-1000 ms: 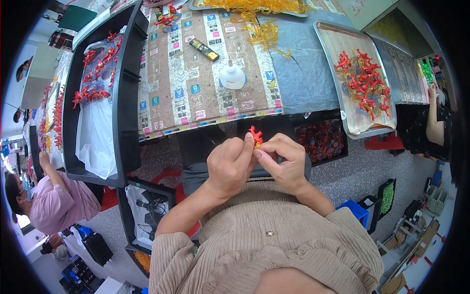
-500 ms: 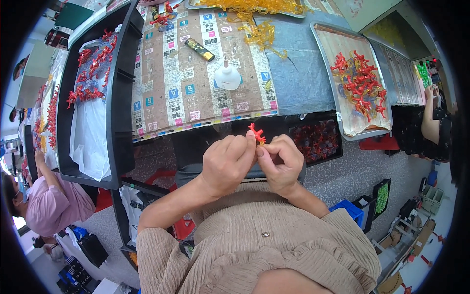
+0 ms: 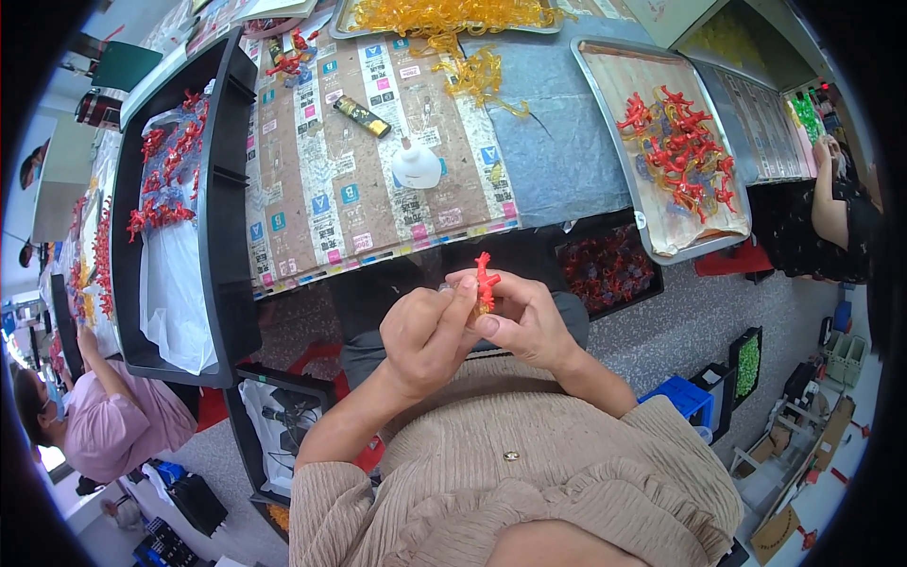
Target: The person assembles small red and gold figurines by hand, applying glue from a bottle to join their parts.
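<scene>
A small red branching plastic piece (image 3: 486, 281) with a bit of yellow at its lower end stands upright between my two hands, in front of the table edge. My left hand (image 3: 425, 333) pinches it from the left with thumb and forefinger. From the right, the fingers of my right hand (image 3: 527, 319) close around its lower part, the thumb near the yellow bit. Just what the fingertips grip is partly hidden. Beyond the hands, a white squeeze bottle (image 3: 416, 165) with a thin tip stands on the table, and a dark patterned lighter-shaped object (image 3: 362, 116) lies behind it.
Left stands a black crate (image 3: 227, 217) with red and bluish pieces on white plastic. A metal tray (image 3: 652, 241) at right holds similar pieces. Yellow pieces (image 3: 453, 14) fill a far tray and spill onto blue cloth (image 3: 557, 123). Co-workers (image 3: 123, 416) sit left and right.
My hands have moved slightly down and left with the red piece. The piece now stands more upright and shows more of its length. The whole view has shifted a little.
</scene>
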Motion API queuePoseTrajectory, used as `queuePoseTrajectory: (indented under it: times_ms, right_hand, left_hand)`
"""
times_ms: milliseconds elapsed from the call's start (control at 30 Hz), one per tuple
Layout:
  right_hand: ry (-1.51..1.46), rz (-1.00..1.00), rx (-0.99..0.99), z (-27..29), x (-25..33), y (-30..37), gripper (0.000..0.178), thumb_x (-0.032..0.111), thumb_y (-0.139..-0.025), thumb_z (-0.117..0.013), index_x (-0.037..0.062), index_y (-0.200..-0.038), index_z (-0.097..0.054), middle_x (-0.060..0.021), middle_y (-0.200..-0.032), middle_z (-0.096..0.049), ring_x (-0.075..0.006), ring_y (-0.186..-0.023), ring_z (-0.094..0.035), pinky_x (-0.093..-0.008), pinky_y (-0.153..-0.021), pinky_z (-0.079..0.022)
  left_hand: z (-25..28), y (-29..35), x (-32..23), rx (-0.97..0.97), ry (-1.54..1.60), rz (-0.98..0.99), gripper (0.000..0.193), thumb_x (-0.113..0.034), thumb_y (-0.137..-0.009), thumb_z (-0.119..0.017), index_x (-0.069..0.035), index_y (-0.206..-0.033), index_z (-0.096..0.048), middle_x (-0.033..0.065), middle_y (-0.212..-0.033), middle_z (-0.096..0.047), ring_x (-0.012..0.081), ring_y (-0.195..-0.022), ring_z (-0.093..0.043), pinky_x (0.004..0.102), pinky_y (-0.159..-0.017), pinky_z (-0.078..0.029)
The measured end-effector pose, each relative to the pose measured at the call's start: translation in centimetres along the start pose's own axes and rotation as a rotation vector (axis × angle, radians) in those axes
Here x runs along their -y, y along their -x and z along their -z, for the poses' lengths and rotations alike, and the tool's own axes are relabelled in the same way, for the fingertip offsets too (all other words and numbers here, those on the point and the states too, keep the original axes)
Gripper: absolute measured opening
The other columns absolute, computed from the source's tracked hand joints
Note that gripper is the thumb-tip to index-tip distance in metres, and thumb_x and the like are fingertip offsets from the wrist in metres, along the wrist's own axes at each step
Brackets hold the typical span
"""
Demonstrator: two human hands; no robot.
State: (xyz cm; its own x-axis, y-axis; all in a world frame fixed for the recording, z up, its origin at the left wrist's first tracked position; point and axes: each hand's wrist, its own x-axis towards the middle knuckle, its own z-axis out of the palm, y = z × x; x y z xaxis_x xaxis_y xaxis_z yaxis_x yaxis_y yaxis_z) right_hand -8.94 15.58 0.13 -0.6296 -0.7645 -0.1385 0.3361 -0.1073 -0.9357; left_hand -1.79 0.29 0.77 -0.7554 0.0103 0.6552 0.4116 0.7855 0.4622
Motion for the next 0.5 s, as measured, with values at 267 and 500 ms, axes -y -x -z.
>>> queuePoseTrajectory:
  times_ms: [267,500]
  right_hand:
    - [0.013,0.011,-0.091,-0.42,0.09,0.47,0.058,0.031,-0.084,-0.069,-0.0071,-0.125,-0.053,-0.0113,-0.114,-0.060,-0.0152,-0.105,-0.058,-0.0301,-0.092,-0.047]
    - [-0.024,0.050,-0.103,-0.35,0.09,0.32,0.045,0.013,-0.085,-0.064,-0.0054,-0.125,-0.053,-0.0113,-0.111,-0.064,-0.0142,-0.099,-0.062,-0.0296,-0.089,-0.050]
  left_hand:
    - [-0.23,-0.56,-0.20,0.008,0.003,-0.016,0.035,-0.007,-0.068,-0.077,0.007,-0.098,-0.065,0.0107,-0.085,-0.055,0.0226,-0.066,-0.059,0.0311,-0.054,-0.048]
    - [-0.49,-0.68,-0.01,-0.001,-0.016,-0.040,0.039,-0.006,-0.066,-0.077,0.005,-0.102,-0.065,0.0075,-0.083,-0.053,0.0198,-0.064,-0.057,0.0295,-0.053,-0.046]
